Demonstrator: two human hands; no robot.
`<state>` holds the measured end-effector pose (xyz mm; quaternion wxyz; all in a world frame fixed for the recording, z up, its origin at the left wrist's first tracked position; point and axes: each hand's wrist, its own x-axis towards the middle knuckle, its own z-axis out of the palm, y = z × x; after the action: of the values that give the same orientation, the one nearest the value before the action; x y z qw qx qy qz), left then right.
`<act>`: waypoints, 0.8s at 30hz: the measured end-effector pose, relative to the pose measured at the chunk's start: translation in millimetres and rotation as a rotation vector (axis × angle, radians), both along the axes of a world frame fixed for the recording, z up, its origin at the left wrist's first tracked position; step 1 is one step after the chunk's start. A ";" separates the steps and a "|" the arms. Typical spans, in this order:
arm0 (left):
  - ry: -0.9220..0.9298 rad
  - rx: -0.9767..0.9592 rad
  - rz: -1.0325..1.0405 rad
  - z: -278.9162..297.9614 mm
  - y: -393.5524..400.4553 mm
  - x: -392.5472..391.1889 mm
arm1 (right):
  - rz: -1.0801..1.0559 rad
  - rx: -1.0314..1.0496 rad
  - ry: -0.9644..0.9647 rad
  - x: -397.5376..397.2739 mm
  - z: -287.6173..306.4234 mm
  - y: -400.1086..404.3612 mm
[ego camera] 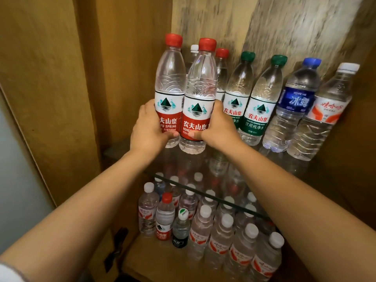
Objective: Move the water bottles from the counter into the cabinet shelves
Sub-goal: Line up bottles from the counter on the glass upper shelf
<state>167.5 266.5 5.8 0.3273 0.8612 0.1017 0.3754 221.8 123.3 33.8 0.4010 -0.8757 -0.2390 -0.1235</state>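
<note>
My left hand (149,129) grips a red-capped water bottle (169,86) by its red label. Beside it my right hand (218,127) grips a second red-capped bottle (200,92) the same way. Both bottles stand upright, side by side and touching, at the left end of the glass shelf (203,193) inside the wooden cabinet; whether their bases rest on the glass I cannot tell. Behind them stand another red-capped bottle (221,68) and a white-capped one (194,49), partly hidden.
To the right on the same shelf stand two green-capped bottles (262,98), a blue-label bottle (295,102) and a white-capped bottle (329,106). Several white-capped bottles (219,235) crowd the lower shelf. The cabinet's left wall (126,78) is close to my left hand.
</note>
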 end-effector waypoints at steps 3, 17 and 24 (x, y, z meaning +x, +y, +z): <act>0.066 0.002 0.030 6.0 7.8 15.8 | -0.042 -0.019 0.012 14.6 1.0 15.4; 0.262 0.213 0.299 16.4 22.6 70.7 | -0.116 0.014 -0.008 55.8 0.2 58.9; 0.288 0.256 0.348 14.6 30.0 87.9 | -0.072 0.008 0.004 62.1 -0.1 56.5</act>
<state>255.4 296.5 20.4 0.1283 0.9096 0.2456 0.3096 283.9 179.7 33.7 0.4005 -0.8823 -0.2059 -0.1369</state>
